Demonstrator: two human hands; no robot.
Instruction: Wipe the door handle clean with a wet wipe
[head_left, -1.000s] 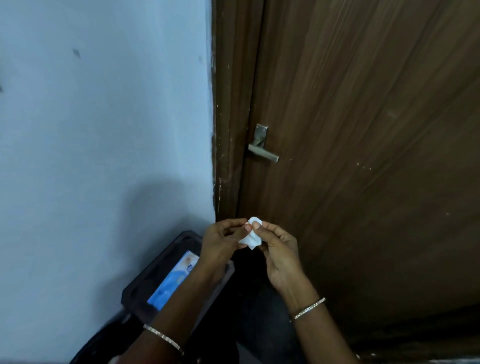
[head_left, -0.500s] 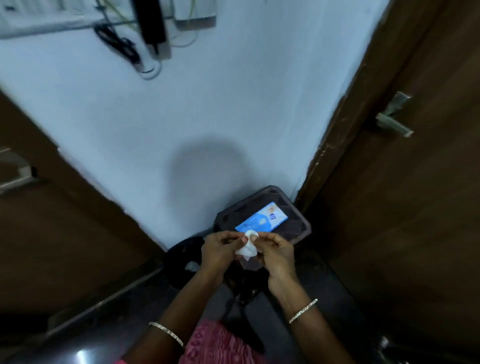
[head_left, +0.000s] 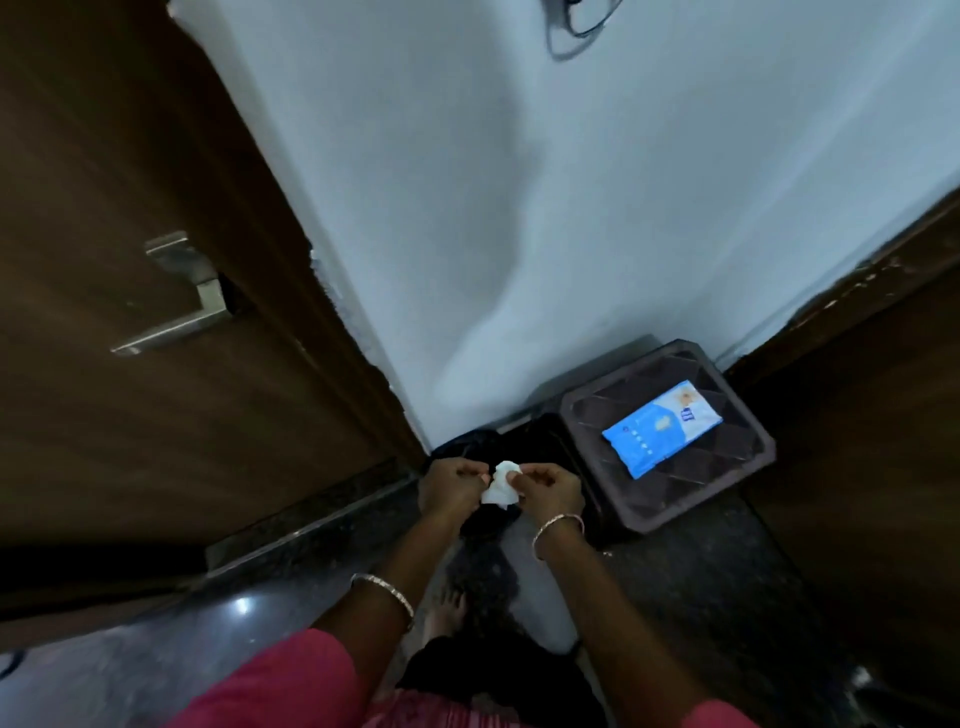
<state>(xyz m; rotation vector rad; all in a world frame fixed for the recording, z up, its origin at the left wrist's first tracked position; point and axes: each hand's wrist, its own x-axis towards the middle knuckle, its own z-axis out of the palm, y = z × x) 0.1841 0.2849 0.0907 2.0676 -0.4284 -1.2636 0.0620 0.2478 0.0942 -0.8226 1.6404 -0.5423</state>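
Two hands are meeting low over the dark floor (head_left: 701, 597), both pinching one crumpled white wet wipe (head_left: 501, 486). Left hand (head_left: 451, 486) is curling closed, fingertips gripping the wipe's left edge. Right hand (head_left: 548, 491) is doing the same on the right edge; a bangle is showing on each wrist. Just right of the right hand and a little beyond it, a dark stool (head_left: 670, 512) is carrying a blue wipes packet (head_left: 660, 428). Well up and left of the left hand, a metal door handle (head_left: 176, 312) is sticking out from the brown door (head_left: 130, 426), untouched. White wall (head_left: 519, 208) is standing beyond.
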